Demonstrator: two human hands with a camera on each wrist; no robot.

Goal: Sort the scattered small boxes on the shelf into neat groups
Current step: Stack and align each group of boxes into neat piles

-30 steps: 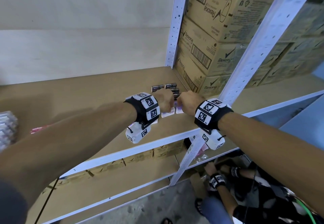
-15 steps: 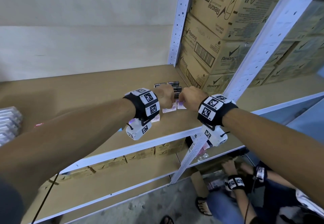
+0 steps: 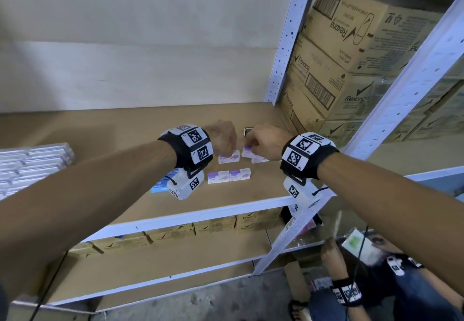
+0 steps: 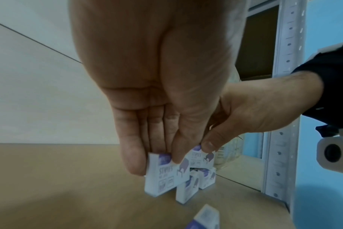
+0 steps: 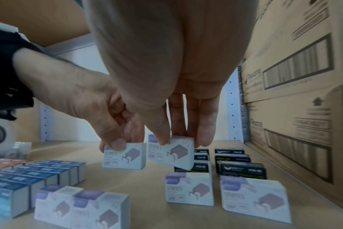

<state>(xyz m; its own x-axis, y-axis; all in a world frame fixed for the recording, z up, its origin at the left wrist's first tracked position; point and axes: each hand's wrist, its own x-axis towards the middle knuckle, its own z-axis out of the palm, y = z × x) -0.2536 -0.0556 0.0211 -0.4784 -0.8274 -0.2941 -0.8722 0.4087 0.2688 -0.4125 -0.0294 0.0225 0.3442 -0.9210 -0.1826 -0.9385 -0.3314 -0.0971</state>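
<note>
Both hands over the shelf (image 3: pixel 75 129), each holding one white-and-purple staple box. The left hand (image 5: pixel 84 99) pinches its box (image 5: pixel 124 156) between thumb on the printed face and fingers behind; the box stands upright, its lower edge at or just above the shelf, though contact cannot be told. The right hand (image 5: pixel 166 62) pinches a second box (image 5: pixel 171 152) the same way, thumb in front and fingers (image 5: pixel 206 124) behind. This box is lifted and tilted, its left end higher, and lies just beside the first box on its right, the two near edges almost touching.

The long axes of both boxes run left to right, parallel to the shelf's front edge, printed faces toward the person. Nearer the front stand more purple boxes: a pair (image 5: pixel 80 207) on the left and two single ones (image 5: pixel 190 189) on the right. Black boxes (image 5: pixel 243 168) lie behind, blue boxes (image 5: pixel 29 178) to the left.

The move likely turns on levelling the right box and setting it down flush against the left box, which the right hand alone is placed to do.
</note>
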